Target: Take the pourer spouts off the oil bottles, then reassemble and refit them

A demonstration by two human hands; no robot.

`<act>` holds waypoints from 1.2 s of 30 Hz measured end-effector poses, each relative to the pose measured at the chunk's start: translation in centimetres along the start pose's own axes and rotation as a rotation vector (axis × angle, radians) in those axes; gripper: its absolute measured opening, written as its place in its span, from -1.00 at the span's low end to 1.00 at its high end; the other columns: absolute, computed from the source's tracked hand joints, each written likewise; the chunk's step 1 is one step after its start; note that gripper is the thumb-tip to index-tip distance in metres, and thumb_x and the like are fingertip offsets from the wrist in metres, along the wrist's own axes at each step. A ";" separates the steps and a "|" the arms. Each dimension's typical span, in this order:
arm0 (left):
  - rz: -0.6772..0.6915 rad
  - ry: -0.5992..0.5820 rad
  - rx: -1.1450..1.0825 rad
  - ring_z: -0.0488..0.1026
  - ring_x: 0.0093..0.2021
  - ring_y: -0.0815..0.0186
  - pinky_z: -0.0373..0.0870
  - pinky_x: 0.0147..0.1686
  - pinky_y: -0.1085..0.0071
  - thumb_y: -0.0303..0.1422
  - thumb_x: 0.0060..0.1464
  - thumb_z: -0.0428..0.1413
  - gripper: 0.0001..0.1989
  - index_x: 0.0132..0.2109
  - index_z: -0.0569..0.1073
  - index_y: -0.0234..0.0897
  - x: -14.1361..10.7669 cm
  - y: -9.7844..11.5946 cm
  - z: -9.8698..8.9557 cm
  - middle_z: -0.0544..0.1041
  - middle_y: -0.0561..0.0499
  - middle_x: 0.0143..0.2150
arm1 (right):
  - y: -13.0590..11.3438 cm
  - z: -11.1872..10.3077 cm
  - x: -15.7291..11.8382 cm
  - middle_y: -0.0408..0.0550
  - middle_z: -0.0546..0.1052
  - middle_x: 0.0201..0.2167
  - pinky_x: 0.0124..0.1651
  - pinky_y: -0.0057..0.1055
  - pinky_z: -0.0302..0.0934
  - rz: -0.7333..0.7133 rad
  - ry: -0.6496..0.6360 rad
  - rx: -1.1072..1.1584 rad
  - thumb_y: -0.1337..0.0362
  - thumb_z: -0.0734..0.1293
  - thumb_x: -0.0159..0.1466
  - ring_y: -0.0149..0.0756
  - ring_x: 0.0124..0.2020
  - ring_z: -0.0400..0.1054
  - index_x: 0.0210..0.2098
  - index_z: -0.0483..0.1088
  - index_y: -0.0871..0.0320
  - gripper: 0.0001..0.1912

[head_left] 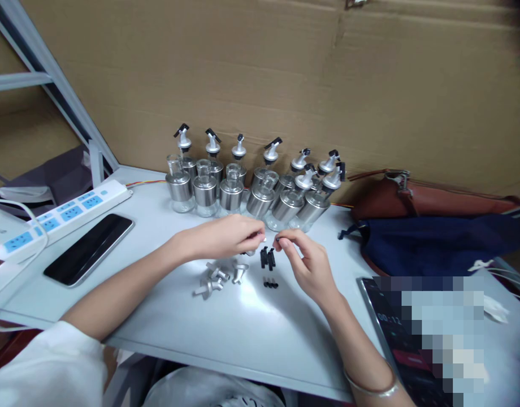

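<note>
My left hand [238, 234] is closed in a pinch above the table, with a small pale tip just showing at its fingers. What it grips is mostly hidden. My right hand [307, 261] faces it a short gap away, thumb and forefinger pinching a small black piece [278, 239]. Below and between them lie several black levers [267, 258] and a short row of small black stoppers [271, 283]. Silver pourer spouts [209, 287] lie loose in a cluster below my left hand. One spout [240, 273] sits closer to the levers.
Behind my hands stand several glass bottles [232, 198] with steel sleeves, some topped with pourers [238, 148]. A power strip [69, 212] and a phone [90, 249] lie left. On the right are a brown bag [382, 198], dark blue cloth [433, 243] and a tablet-like device [382, 316].
</note>
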State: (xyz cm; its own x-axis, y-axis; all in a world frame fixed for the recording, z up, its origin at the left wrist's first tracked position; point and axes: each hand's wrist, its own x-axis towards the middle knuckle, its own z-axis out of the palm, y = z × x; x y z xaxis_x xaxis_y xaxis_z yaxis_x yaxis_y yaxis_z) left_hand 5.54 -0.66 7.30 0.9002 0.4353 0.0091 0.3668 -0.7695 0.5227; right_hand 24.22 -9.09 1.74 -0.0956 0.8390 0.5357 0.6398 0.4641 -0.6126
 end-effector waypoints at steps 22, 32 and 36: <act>-0.035 0.034 0.003 0.39 -0.38 0.36 0.20 -0.41 0.49 -0.23 0.27 -0.05 -0.73 -0.29 0.41 -0.30 -0.9 -1.5 -1.4 0.49 0.02 -0.33 | 2.3 -2.6 -0.6 -0.23 0.39 -0.61 -0.44 -0.51 0.10 0.518 -0.805 -0.009 0.48 0.29 0.00 -0.41 -0.54 0.24 -0.51 0.45 0.18 -0.87; -0.040 0.034 0.004 0.39 -0.37 0.37 0.20 -0.40 0.48 -0.23 0.27 -0.04 -0.73 -0.28 0.42 -0.30 -0.8 -1.4 -1.5 0.48 0.03 -0.32 | 1.9 -2.2 -0.5 -0.16 0.48 -0.56 -0.39 -0.47 0.20 0.521 -0.776 -0.032 0.54 0.21 0.02 -0.34 -0.49 0.36 -0.41 0.46 0.20 -0.76; -0.040 0.032 -0.001 0.38 -0.37 0.37 0.20 -0.40 0.48 -0.22 0.26 -0.03 -0.73 -0.28 0.42 -0.29 -0.8 -1.5 -1.5 0.48 0.04 -0.32 | 1.5 -1.7 -0.5 -0.14 0.50 -0.53 -0.36 -0.45 0.22 0.485 -0.785 -0.037 0.55 0.20 0.04 -0.32 -0.46 0.37 -0.40 0.46 0.20 -0.74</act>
State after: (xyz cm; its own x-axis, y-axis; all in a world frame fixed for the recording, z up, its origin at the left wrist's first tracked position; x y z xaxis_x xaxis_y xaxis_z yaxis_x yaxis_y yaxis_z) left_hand 3.91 0.83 7.77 0.8769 0.4804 0.0150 0.4023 -0.7508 0.5239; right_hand 26.54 -9.33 1.51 -0.2917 0.8976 -0.3306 0.7679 0.0136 -0.6405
